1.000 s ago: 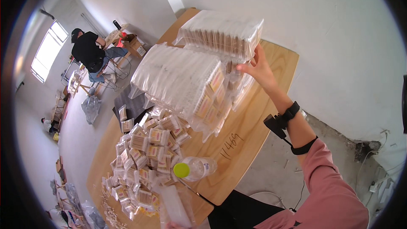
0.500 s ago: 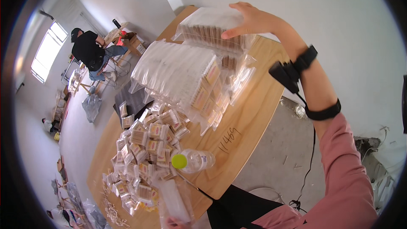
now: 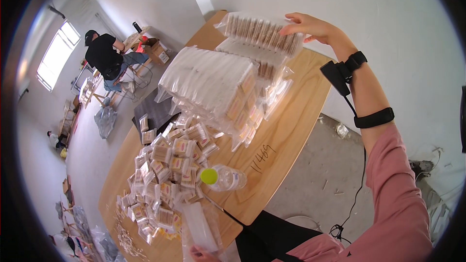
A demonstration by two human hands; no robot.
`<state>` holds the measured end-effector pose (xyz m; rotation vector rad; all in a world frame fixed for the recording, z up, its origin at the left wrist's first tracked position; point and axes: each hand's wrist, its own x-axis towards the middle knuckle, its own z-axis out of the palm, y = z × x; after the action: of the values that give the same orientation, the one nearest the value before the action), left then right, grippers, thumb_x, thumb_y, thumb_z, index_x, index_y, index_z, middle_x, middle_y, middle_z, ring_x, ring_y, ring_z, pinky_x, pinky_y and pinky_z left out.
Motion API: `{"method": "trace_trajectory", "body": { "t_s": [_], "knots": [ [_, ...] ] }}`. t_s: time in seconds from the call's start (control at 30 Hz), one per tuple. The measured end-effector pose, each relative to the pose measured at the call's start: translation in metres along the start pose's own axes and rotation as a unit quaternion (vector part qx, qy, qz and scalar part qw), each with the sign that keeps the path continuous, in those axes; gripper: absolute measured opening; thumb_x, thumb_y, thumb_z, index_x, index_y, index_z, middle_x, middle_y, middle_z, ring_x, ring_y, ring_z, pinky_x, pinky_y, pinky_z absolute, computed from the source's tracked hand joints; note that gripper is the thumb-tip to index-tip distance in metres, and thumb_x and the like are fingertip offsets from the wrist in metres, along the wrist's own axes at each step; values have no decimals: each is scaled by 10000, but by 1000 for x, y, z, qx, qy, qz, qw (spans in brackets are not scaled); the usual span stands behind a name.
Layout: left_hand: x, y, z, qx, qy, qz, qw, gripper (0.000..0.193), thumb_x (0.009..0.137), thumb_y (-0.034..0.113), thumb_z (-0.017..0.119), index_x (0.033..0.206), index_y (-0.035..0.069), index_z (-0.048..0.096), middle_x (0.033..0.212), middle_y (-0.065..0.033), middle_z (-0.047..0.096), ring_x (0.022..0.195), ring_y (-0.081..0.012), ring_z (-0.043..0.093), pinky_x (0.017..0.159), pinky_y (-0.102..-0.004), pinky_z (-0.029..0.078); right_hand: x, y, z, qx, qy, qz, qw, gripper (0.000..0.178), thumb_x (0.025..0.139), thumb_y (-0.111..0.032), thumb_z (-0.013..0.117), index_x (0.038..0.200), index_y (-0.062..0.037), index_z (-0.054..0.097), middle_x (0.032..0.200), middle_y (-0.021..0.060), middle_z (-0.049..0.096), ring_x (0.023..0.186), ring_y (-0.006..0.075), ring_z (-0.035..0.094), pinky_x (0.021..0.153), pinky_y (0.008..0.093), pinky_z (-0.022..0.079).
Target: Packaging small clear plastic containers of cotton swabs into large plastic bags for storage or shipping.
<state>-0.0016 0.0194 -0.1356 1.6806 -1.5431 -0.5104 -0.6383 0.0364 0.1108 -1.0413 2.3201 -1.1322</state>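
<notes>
My right hand (image 3: 314,28) is at the right end of a clear-bagged pack of cotton swabs (image 3: 259,31), fingers bent over it. That pack sits tilted with its stick side showing, above another swab pack (image 3: 267,65). In front of them stands a larger stack of bagged swab packs (image 3: 206,80). At the lower edge my left hand (image 3: 203,254), only partly in view, holds a clear plastic bag (image 3: 200,225) with a whitish flat area inside. Beside the bag is a heap of small cotton swab packets (image 3: 167,165).
A clear bottle with a green cap (image 3: 209,176) lies on the wooden table (image 3: 286,131). Loose swabs (image 3: 124,235) are scattered at the table's left edge. A dark sheet (image 3: 153,111) lies behind the heap. A person in black (image 3: 104,58) sits at another table, far left.
My right hand has shifted right along the upper swab pack. That pack has tipped and moved back, baring more of the pack beneath. My left hand stays at the plastic bag.
</notes>
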Motion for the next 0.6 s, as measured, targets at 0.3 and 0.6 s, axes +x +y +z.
{"method": "trace_trajectory", "body": {
  "t_s": [0.3,0.6],
  "knots": [
    [1,14,-2,-35,-8,-37,999,319,893,240,556,980,-67,572,824,-129,585,736,-242,529,666,-352,438,-20,54,-11,278,-38,77,957,593,719,-468,675,1178,-142,487,1178,70,501,1089,213,457,789,396,435],
    [-1,27,-3,-15,0,-71,997,335,885,260,565,968,-65,571,824,-141,588,733,-257,525,677,-357,439,-51,154,25,357,-5,184,916,661,661,-458,731,1199,-169,476,1197,90,506,1115,256,488,840,410,443]
  ]
}}
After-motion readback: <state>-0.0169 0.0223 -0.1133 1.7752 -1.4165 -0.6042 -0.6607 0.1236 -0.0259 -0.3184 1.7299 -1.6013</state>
